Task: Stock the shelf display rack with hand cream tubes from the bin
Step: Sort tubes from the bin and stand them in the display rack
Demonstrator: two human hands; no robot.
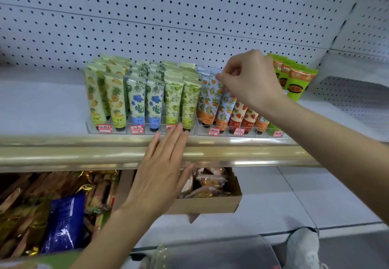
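Between thumb and fingers of the right grip [250, 81], pinched by its top seam, 1 pale blue hand cream tube with orange fruit print [214, 91] stands tilted in the clear acrylic display rack [147, 126]. Below-left, the left grip [160, 169] lies spread flat over the gold shelf edge [63, 150]. Seating seems underway; next, press it upright, then release.

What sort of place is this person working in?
Most likely a shop aisle: a white pegboard-backed shelf, a clear display rack of hand cream tubes with red price tags along its front, and snack packets on the shelf below.
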